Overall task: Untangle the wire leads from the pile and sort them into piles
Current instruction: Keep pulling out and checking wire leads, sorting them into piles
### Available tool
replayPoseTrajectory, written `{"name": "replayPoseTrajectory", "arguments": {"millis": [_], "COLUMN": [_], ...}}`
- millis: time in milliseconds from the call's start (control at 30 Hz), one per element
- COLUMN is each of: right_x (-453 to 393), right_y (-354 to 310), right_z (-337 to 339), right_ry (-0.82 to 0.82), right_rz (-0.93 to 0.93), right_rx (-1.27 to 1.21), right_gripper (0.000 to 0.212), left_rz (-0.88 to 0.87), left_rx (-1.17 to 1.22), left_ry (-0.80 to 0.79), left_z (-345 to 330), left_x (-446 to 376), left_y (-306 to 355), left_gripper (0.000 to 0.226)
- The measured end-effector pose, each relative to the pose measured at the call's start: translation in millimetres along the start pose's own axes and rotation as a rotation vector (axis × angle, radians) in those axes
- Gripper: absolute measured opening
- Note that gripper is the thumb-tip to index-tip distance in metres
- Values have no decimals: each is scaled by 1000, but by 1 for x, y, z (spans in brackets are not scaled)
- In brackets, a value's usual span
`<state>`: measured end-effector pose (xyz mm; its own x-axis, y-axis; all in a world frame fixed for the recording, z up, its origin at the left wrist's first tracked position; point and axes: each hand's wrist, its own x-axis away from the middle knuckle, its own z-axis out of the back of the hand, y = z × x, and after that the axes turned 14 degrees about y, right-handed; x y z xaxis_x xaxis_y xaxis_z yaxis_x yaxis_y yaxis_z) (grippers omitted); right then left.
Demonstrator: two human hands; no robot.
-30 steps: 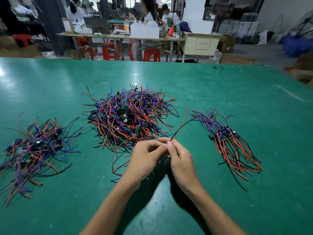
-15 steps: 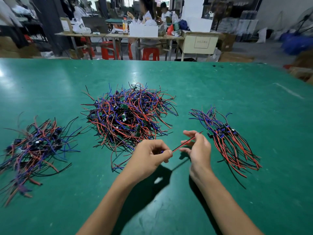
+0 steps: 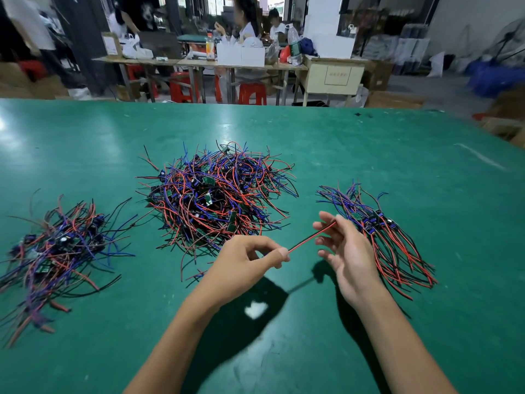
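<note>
Running taut between both hands, red-black wire lead: near end pinched by left hand thumb and forefinger, far end against the right hand fingers, which are loosely spread. Tangled pile just behind, sorted pile touching right hand, left pile well apart, green table.

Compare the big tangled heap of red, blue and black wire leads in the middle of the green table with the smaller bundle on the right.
The big tangled heap of wire leads is larger and mounded; the smaller bundle on the right lies flatter. The heap's wires cross in every direction; the bundle's wires run roughly parallel, its small parts grouped near the middle. Both hold red, blue and black wires and rest on the green table.
</note>
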<state>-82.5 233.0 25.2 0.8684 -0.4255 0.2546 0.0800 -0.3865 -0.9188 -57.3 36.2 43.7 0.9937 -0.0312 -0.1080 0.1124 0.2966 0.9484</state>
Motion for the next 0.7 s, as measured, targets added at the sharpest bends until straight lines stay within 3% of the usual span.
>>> {"name": "replayPoseTrajectory", "arguments": {"millis": [100, 233, 367, 400, 500, 600, 700], "right_x": [1, 3, 17, 21, 37, 45, 48], "right_y": [-6, -1, 20, 25, 30, 29, 28], "right_z": [1, -3, -8, -10, -20, -24, -24], "right_ry": [-15, -61, -192, -254, -341, -351, -318], "right_rz": [121, 186, 527, 619, 716, 744, 748], "right_rx": [43, 183, 472, 534, 537, 506, 452], "right_gripper": [41, 55, 7, 5, 22, 38, 40], "left_rz": [148, 147, 130, 155, 246, 289, 373], "left_rx": [226, 383, 612, 693, 852, 806, 822], "left_ry": [-129, -162, -106, -74, 40, 148, 215], "left_z": [6, 7, 6, 5, 7, 10, 9], "left_x": [2, 5, 6, 5, 3, 0, -3], "left_y": [10, 18, 22, 23, 24, 21, 18], "left_gripper": [28, 31, 24, 24, 28, 34, 41]}}
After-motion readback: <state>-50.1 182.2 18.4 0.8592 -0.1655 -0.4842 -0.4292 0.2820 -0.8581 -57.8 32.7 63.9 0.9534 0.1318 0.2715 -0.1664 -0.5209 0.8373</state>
